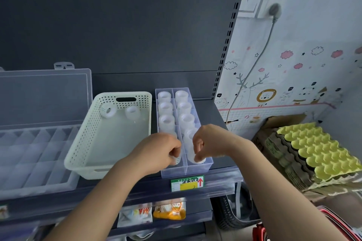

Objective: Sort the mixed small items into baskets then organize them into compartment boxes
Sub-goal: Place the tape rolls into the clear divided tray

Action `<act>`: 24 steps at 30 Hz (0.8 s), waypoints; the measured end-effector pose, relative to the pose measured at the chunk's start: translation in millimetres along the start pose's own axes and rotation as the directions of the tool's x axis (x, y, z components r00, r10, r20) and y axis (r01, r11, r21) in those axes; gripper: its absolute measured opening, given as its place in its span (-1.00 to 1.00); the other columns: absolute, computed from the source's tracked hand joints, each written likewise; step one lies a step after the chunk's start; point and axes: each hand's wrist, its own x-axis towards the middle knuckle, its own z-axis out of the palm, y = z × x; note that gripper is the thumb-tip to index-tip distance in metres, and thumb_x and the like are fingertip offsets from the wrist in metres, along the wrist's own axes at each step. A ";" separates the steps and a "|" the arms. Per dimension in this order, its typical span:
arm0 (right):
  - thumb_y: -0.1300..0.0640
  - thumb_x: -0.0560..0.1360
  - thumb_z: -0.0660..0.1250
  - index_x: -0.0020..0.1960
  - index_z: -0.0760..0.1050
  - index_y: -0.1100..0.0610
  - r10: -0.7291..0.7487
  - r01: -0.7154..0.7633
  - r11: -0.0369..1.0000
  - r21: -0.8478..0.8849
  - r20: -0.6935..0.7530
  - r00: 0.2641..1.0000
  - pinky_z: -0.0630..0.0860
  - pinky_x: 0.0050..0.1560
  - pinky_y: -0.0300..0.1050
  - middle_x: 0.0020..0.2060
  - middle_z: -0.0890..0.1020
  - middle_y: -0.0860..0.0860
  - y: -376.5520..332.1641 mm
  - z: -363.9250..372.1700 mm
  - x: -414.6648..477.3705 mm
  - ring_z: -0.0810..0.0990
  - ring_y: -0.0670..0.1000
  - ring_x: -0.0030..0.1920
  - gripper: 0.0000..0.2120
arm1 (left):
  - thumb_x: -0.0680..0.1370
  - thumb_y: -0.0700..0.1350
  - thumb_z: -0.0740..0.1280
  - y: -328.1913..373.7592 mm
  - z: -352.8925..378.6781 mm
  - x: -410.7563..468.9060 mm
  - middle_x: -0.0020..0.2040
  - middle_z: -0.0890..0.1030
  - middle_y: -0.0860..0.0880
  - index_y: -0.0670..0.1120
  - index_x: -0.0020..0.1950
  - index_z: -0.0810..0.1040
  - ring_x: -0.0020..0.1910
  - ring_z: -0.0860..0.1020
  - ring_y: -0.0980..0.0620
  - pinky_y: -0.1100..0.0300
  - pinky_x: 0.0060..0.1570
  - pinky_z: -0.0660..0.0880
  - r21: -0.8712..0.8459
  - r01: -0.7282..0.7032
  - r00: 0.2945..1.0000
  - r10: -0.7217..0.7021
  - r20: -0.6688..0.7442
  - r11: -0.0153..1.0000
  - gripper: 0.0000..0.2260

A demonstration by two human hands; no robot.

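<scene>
Two tape rolls [108, 111] wait at the far end of the white basket [78, 154]. The narrow compartment box [197, 168] just beside it on the shelf [215, 188] is filled with rolls in both columns.

Both hands work at the box's near end. The left hand [156, 152] has its fingers [174, 151] curled round the near-left roll [176, 159], which is mostly hidden beneath them. The right hand [205, 143] pinches the top of the near-right roll [196, 157].

The main risk is probably the box itself. It stands close to the shelf's front edge, and it looks light. Downward or outward pressure from both hands could slide it forward or tip it off, spilling the sorted rolls.

A roll pushed in crooked could wedge against the divider. The roll just behind the right hand already seems tilted. Smooth plastic may also slip from a shallow pinch.

With the columns this full, the basket's last rolls may not fit and might need the large compartment box [35, 154] at the left.
</scene>
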 end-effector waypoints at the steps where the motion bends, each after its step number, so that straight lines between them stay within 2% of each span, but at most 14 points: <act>1: 0.06 0.35 0.52 -0.24 0.62 0.02 0.002 -0.002 1.000 -0.012 0.001 1.000 0.55 -0.07 -0.17 -0.29 0.60 -0.20 0.2 4.0 1.2 0.60 -0.14 -0.19 -0.91 | 0.46 -0.15 0.41 0.4 3.0 1.3 -0.15 0.52 0.10 0.00 -0.17 0.54 -0.17 0.49 0.09 0.16 -0.16 0.49 0.011 -0.004 1.000 0.004 0.006 1.000 -0.92; 6: 0.10 0.42 0.46 -0.10 0.67 0.08 -0.004 0.004 0.994 -0.107 0.002 1.000 0.51 -0.05 -0.17 -0.09 0.67 -0.03 3.3 15.7 7.5 0.61 -0.02 -0.08 -0.92 | 0.48 -0.22 0.34 -3.0 14.7 5.0 -0.17 0.51 0.08 -0.04 -0.15 0.59 -0.19 0.49 0.06 0.28 -0.28 0.33 0.057 -0.029 0.998 0.026 0.050 0.998 -0.91; 11: 0.06 0.43 0.45 -0.05 0.68 0.07 -0.005 0.004 0.986 -0.167 -0.001 1.000 0.56 -0.01 -0.11 -0.06 0.66 -0.02 1.6 20.1 9.9 0.60 0.01 -0.06 -0.87 | 0.48 -0.26 0.31 -5.0 17.6 7.9 -0.15 0.56 0.05 -0.07 -0.11 0.64 -0.21 0.51 0.07 0.28 -0.29 0.38 0.049 0.002 0.995 -0.007 0.096 0.999 -0.85; 14: 0.06 0.43 0.46 -0.07 0.68 0.05 0.008 -0.006 0.993 -0.118 0.015 1.000 0.49 -0.10 -0.19 -0.08 0.67 -0.03 1.3 16.2 8.9 0.59 -0.01 -0.10 -0.89 | 0.52 -0.24 0.30 -4.0 13.0 9.3 -0.12 0.58 0.06 -0.05 -0.02 0.67 -0.19 0.53 0.09 0.26 -0.25 0.44 0.029 0.018 0.993 -0.021 0.119 0.999 -0.83; 17: 0.09 0.41 0.46 -0.14 0.67 0.04 0.006 -0.009 0.998 -0.069 -0.040 0.999 0.48 -0.16 -0.20 -0.14 0.68 -0.07 -0.4 3.3 8.9 0.60 -0.04 -0.13 -0.95 | 0.52 -0.22 0.31 -6.9 -3.6 9.0 -0.09 0.63 0.07 -0.04 -0.04 0.68 -0.12 0.58 0.09 0.16 -0.07 0.53 -0.023 0.042 0.999 -0.041 0.007 0.999 -0.84; 20: 0.14 0.45 0.38 -0.09 0.68 0.06 -0.015 0.004 0.998 -0.068 -0.151 0.988 0.56 -0.05 -0.11 -0.12 0.69 -0.05 -7.7 -6.6 15.6 0.61 0.00 -0.09 -0.90 | 0.54 -0.20 0.32 -19.7 -22.4 7.9 -0.10 0.62 0.12 -0.01 -0.05 0.67 -0.12 0.56 0.14 0.22 -0.07 0.49 -0.035 0.109 0.986 -0.113 -0.122 0.993 -0.84; 24: 0.10 0.49 0.35 -0.05 0.66 0.04 -0.047 0.039 0.998 -0.039 -0.229 0.972 0.57 0.00 -0.06 -0.09 0.68 -0.05 -23.6 -9.4 35.7 0.60 0.01 -0.05 -0.89 | 0.55 -0.18 0.32 -47.0 -38.3 5.8 -0.11 0.64 0.04 -0.07 -0.07 0.68 -0.14 0.56 0.06 0.13 -0.07 0.51 0.028 0.245 0.935 -0.228 -0.270 0.969 -0.86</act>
